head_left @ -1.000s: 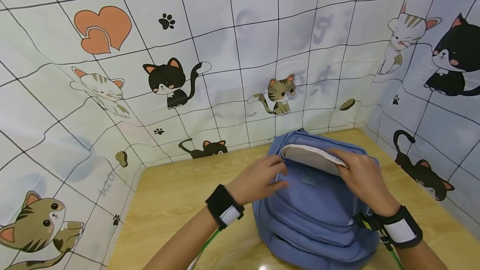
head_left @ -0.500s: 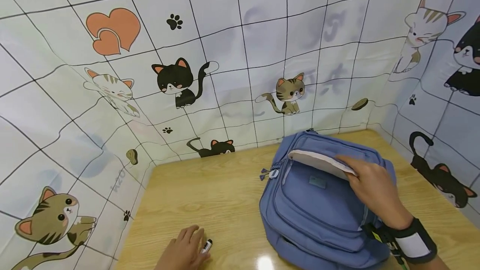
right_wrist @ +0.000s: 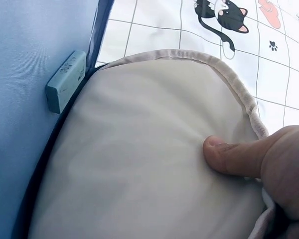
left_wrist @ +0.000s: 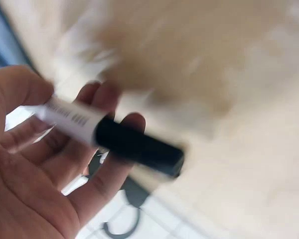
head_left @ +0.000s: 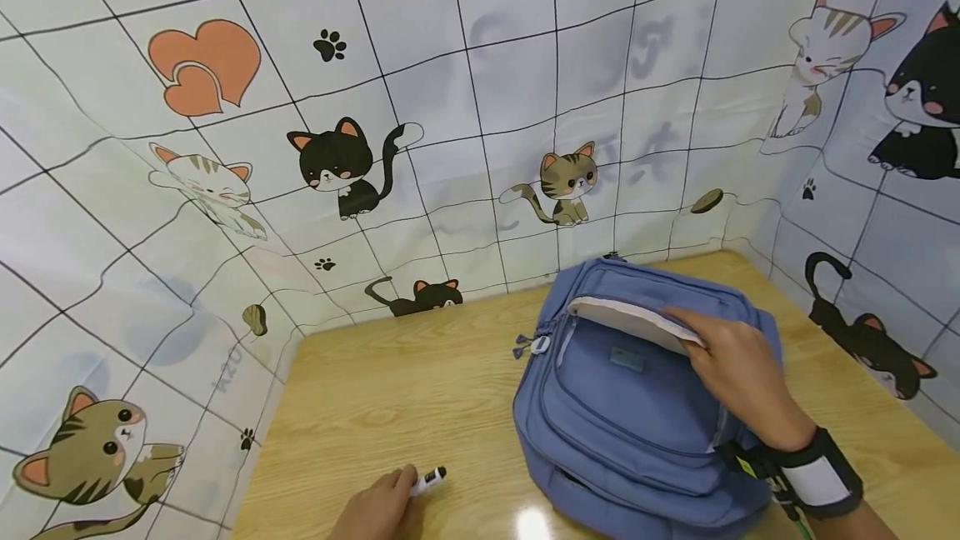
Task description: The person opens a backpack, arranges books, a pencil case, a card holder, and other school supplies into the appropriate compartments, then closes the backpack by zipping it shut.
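Note:
A marker (head_left: 429,482) with a white barrel and black cap is in my left hand (head_left: 378,508), low at the front of the table. In the left wrist view the thumb and fingers pinch the marker's barrel (left_wrist: 74,120), and the cap sticks out past them. A blue backpack (head_left: 622,415) lies on the right of the table, its front pocket unzipped. My right hand (head_left: 738,373) holds back the pocket's pale-lined flap (head_left: 630,319). The right wrist view has the thumb pressing on the flap's lining (right_wrist: 139,139); the other fingers are mostly hidden behind it.
The wooden table (head_left: 375,390) meets a cat-printed sheet (head_left: 450,123) at the back and both sides. A small teal patch (head_left: 627,358) sits on the backpack's front. A keyring-like charm (head_left: 538,345) hangs at the bag's left edge.
My left hand has left the backpack's left side, reached down to the marker on the table and picked it up. The right hand keeps its hold on the flap.

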Demonstrator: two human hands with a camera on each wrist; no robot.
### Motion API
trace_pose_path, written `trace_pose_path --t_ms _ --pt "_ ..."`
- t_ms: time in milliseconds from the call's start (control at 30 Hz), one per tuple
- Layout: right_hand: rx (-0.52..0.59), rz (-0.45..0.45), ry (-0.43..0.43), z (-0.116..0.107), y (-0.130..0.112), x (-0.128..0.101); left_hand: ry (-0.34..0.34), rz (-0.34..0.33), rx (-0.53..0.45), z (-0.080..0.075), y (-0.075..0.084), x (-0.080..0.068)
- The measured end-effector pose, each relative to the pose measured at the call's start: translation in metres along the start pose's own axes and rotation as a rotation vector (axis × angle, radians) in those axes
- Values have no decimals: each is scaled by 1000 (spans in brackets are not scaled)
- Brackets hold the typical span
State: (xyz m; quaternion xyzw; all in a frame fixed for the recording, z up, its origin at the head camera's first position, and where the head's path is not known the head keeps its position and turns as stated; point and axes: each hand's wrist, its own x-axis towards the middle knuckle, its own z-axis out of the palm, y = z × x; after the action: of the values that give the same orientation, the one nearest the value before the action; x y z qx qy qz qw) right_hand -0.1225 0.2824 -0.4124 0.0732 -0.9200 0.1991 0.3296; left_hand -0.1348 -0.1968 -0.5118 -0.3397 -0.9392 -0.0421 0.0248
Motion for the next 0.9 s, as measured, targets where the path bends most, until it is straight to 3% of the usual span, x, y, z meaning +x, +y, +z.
trace_pose_path --t_ms 133,267,400,500,667,900 --pt "-2 16 -7 -3 1 1 190 146 -14 -37 18 62" --pt "-2 31 -15 -5 3 4 299 337 -84 -74 60 137" --pt "15 52 -9 -8 3 7 279 526 -44 -79 106 203" --pt "38 52 -4 -6 3 9 209 568 28 -65 129 244" --pt "60 39 -7 -4 1 8 118 541 69 -41 150 282" --pt "30 45 -20 -9 3 3 67 524 68 -23 168 298"
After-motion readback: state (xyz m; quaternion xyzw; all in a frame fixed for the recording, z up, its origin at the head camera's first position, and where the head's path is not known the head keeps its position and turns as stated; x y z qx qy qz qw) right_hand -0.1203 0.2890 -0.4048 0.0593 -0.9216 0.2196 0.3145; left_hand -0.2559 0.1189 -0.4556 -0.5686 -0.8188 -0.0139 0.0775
